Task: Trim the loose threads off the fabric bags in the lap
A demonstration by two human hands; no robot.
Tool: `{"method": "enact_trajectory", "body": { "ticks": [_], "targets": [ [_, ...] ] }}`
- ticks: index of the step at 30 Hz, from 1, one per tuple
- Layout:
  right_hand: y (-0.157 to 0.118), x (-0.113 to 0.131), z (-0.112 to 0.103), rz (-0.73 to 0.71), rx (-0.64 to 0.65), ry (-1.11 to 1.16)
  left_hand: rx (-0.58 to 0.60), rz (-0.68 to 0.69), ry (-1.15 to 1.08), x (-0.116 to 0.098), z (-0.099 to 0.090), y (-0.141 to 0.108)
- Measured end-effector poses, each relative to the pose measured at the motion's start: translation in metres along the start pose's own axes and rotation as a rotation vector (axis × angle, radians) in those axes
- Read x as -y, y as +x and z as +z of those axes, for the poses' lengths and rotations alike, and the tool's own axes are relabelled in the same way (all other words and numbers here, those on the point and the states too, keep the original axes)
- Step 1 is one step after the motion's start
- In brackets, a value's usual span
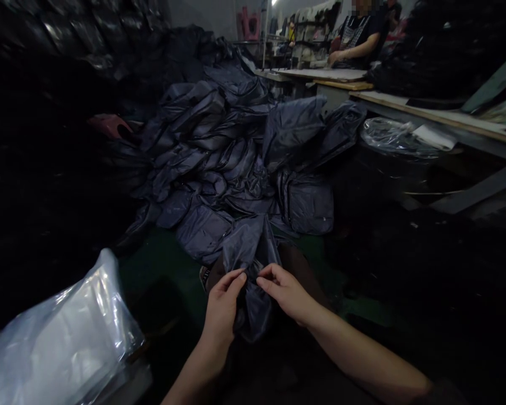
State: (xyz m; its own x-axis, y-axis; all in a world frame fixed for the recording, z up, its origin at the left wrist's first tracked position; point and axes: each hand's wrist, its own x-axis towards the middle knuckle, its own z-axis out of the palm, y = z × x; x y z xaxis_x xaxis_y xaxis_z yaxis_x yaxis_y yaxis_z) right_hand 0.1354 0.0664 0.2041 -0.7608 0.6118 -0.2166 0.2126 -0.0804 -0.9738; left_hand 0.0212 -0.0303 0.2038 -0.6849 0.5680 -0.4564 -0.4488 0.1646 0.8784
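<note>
A dark blue-grey piece of thin, shiny fabric [253, 242] lies over my lap, between my knees. With thumb and forefinger together, my left hand [223, 306] pinches its near part. Just to the right, my right hand [287, 292] pinches the same cloth, a small gap separating the two sets of fingertips. Part of the cloth hangs below the fingers. Whether a small item is also in the fingers is too dark to tell. Beyond my knees, a boxy bag-like piece [307, 205] of similar fabric rests at the edge of a large heap [219, 146].
Clear plastic bags [67, 337] are stacked at the lower left. Along the right runs a worktable [438, 112], with crumpled clear plastic [396, 135] below its edge. A person [358, 45] works behind a table at the back. A reddish plastic object [112, 125] pokes out left of the heap.
</note>
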Motion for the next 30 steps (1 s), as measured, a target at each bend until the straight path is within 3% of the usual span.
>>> {"method": "enact_trajectory", "body": {
  "ticks": [13, 23, 27, 30],
  "targets": [
    [0.000, -0.005, 0.014, -0.050, -0.106, 0.242, 0.037, 0.049, -0.016, -0.001, 0.008, -0.012],
    [0.002, -0.008, 0.016, 0.036, -0.164, 0.414, 0.056, 0.022, -0.066, 0.002, 0.010, -0.011],
    [0.009, -0.014, 0.002, 0.107, -0.297, 0.554, 0.060, 0.000, -0.104, -0.011, -0.004, -0.007],
    [0.016, -0.020, -0.016, 0.039, -0.466, 0.623, -0.084, 0.138, -0.025, -0.036, -0.034, -0.002]
  ]
}}
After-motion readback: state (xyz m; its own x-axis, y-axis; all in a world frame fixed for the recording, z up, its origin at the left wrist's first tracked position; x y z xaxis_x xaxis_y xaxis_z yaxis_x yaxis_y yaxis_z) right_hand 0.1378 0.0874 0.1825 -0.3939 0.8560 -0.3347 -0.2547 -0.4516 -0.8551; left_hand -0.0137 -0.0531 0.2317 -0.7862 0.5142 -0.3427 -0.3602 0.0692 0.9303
